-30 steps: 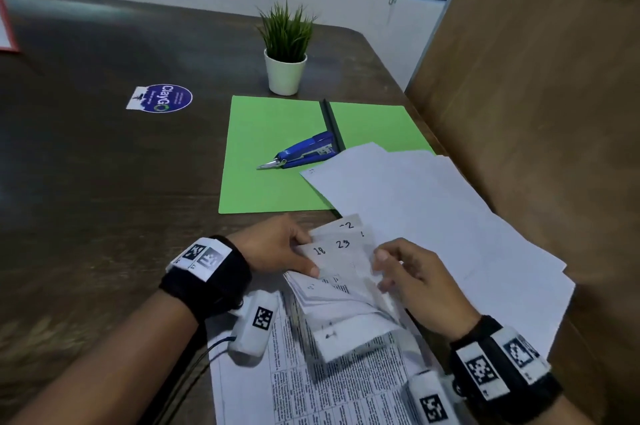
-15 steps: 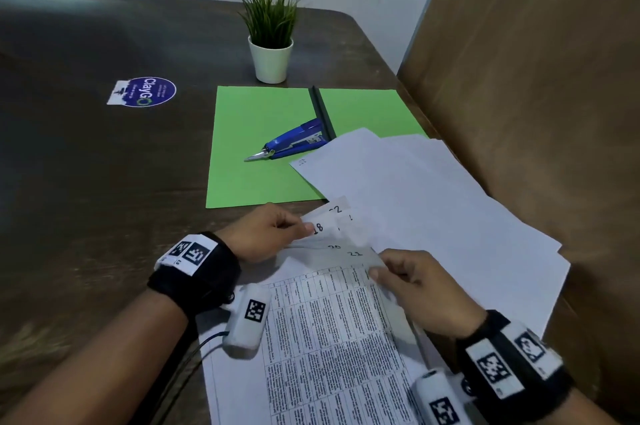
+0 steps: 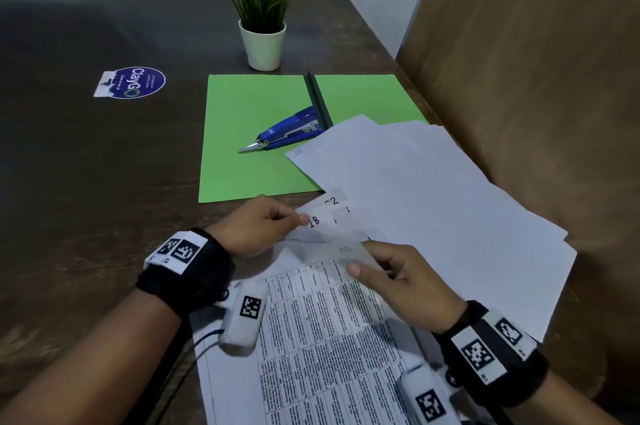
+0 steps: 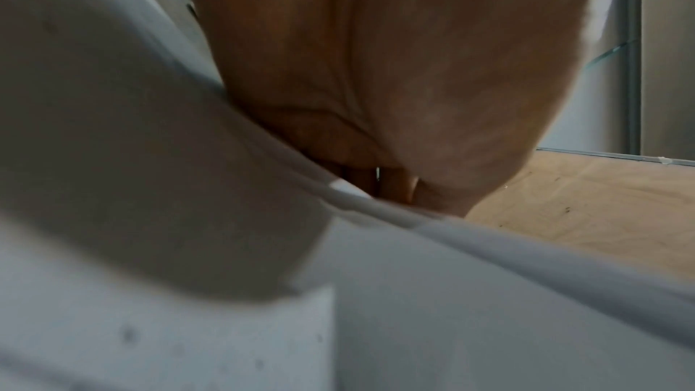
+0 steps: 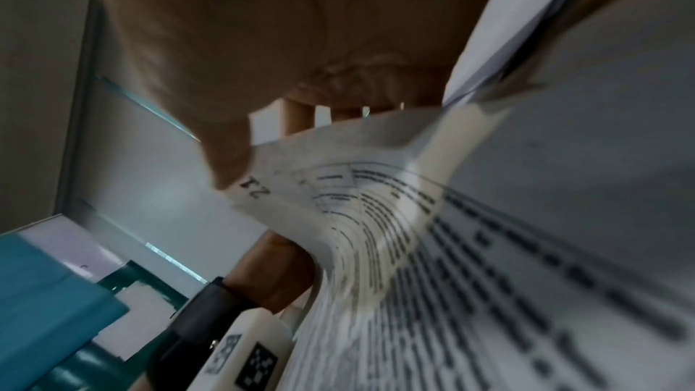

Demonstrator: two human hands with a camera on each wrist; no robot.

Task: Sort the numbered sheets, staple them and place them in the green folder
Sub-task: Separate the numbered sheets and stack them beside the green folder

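A stack of printed, numbered sheets (image 3: 322, 338) lies near the table's front edge. My left hand (image 3: 258, 225) pinches the top-left corners of several sheets, where "18" and "22" (image 3: 330, 201) show. My right hand (image 3: 391, 277) pinches the lifted top edge of one sheet; in the right wrist view that curled sheet (image 5: 338, 186) reads "21" beside my thumb. The open green folder (image 3: 249, 133) lies beyond, with a blue stapler (image 3: 287, 133) on its left half. A fan of blank-side sheets (image 3: 433, 203) covers the folder's lower right. The left wrist view shows only my palm (image 4: 395, 85) over paper.
A small potted plant (image 3: 262, 26) stands behind the folder. A round blue sticker (image 3: 133, 82) lies on the dark table (image 3: 86, 182) at the left. A brown partition wall (image 3: 536, 61) closes off the right side.
The folded-back bundle of sheets has dropped flat. My right hand now lifts the top edge of sheet 21 while my left hand keeps its pinch on the corners.
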